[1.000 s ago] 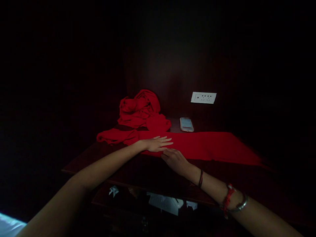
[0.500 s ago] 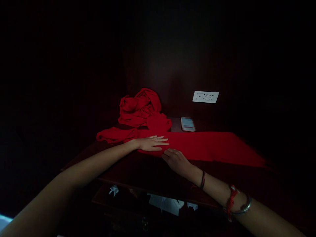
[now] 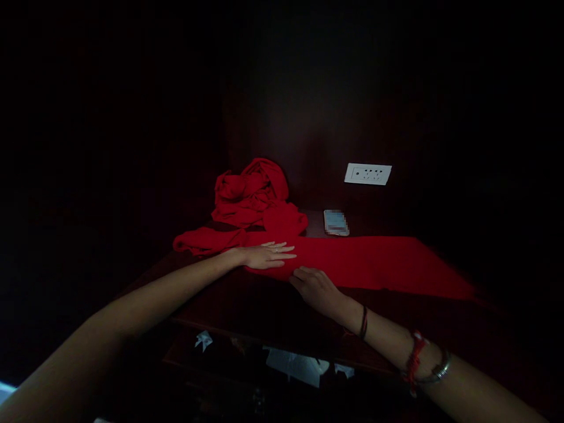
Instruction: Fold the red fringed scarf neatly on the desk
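Note:
A long strip of red cloth (image 3: 365, 261) lies flat across the dark tabletop, with its left end bunched. My left hand (image 3: 263, 257), a ring on one finger, rests flat on the strip with its fingers stretched to the right. Just right of it, my right hand (image 3: 315, 288) is at the cloth's near edge, its fingers curled and pinched together on that edge. The fingertips are partly hidden. Behind the strip, a crumpled heap of red cloth (image 3: 251, 197) sits at the back left, touching or joined to it; I cannot tell which.
A phone (image 3: 336, 223) lies behind the strip, near the back wall. A white wall socket (image 3: 368, 174) is above it. Below the table's front edge, an open drawer or shelf (image 3: 176, 352) holds white papers (image 3: 297, 365) and other items. The surroundings are very dark.
My left hand has slid slightly to the left over the cloth, away from my right hand. My right hand stays at the near edge, and the cloth looks much the same.

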The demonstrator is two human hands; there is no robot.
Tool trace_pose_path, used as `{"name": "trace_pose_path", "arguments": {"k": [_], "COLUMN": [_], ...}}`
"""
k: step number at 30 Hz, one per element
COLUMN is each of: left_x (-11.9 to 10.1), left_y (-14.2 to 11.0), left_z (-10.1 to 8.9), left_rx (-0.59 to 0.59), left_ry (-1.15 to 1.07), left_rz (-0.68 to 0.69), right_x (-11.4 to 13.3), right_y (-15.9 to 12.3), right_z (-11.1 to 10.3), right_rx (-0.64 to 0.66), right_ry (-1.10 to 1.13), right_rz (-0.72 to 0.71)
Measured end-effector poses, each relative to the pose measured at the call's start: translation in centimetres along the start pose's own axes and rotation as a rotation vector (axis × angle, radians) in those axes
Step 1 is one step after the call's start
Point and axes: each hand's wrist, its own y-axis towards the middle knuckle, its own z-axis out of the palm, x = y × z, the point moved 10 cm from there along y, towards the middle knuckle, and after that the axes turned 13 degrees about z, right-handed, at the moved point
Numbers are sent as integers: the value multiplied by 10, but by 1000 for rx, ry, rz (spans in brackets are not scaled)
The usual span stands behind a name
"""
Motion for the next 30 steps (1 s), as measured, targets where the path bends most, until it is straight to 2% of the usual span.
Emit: {"name": "trace_pose_path", "arguments": {"k": [3,5,7,9,11,13,15,18,20,21,23,26,30], "left_x": [38,54,46,19,-13,-23,-13,16,28,28,15,-9,-7], "left_y": [-12,-16,-7,12,32,42,43,35,31,32,40,53,57], "left_z": [-7,-18,-28,-30,-17,-7,-6,-12,-17,-20,-21,-11,-4], "left_rx": [24,23,-29,-88,-48,-10,-18,-44,-73,-100,-141,-111,-104], "left_ry": [70,159,221,198,102,38,20,48,88,103,98,50,42], "left_rz": [-179,-283,-286,-147,46,116,75,-64,-136,-141,-64,88,49], "right_x": [0,1,1,1,0,-2,-2,-1,0,0,0,-5,-17], "right_y": [0,1,1,1,1,2,2,2,2,2,2,2,-2], "right_z": [-2,-4,-4,-4,-4,-3,-4,-5,-6,-5,-5,-6,-15], "right_rx": [3,7,12,6,-5,-4,11,37,45,45,42,47,58], "right_ry": [-10,-3,13,26,23,11,4,-6,-17,-20,-13,34,199], "right_rz": [0,0,4,12,21,30,32,25,22,25,27,39,8]}}
